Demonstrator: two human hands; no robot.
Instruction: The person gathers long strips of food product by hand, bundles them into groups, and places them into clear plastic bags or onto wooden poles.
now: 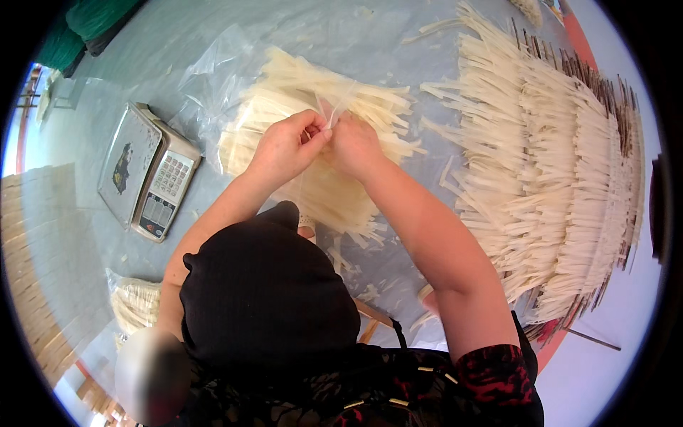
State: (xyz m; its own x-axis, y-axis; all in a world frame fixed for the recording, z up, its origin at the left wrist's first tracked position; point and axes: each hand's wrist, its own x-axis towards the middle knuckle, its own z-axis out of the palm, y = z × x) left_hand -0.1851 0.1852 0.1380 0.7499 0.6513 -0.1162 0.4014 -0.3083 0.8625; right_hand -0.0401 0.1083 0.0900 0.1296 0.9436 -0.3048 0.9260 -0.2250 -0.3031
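Note:
Over a spread of pale flat dried noodles, both hands meet at a piece of clear plastic film. My left hand pinches the film between thumb and index finger. Right beside it, my right hand is bent with its back up, and its fingertips are hidden, so its hold is unclear. Some noodles nearer my body lie under clear plastic. A crumpled clear plastic bag lies against the left side of the spread.
A digital scale with a stained metal plate stands left. Rows of noodles with thin dark sticks lie right. A filled clear bag is at lower left. Green sacks sit at upper left. Noodle scraps litter the grey floor.

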